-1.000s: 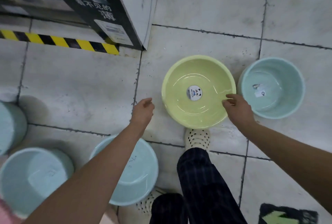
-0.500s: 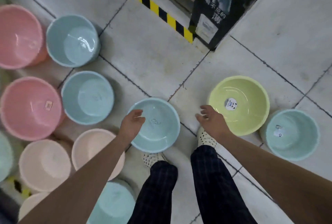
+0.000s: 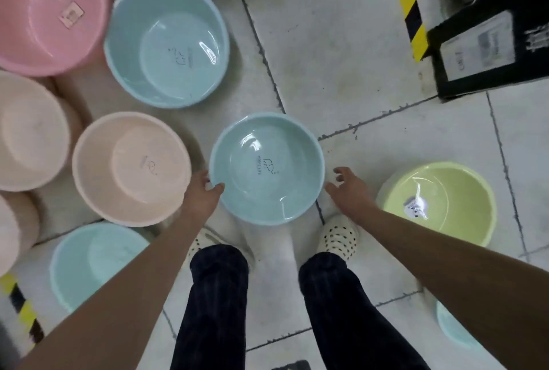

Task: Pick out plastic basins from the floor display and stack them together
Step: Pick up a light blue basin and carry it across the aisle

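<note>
Left hand [image 3: 202,195] touches blue basin [image 3: 267,168], right hand [image 3: 350,191] beside.

A pale grey tiled floor [image 3: 341,57] carries a small round light-blue plastic basin [image 3: 267,169]. Just left of it sits a round peach plastic basin [image 3: 130,169]. Up-left is a larger light-blue plastic basin [image 3: 166,42], and farther up-left a pink plastic basin [image 3: 50,13]. To its right is a yellow-green plastic basin [image 3: 439,203]. Far up-right are a black cardboard box [image 3: 490,42] and a strip of yellow-and-black hazard tape [image 3: 408,4].
</note>
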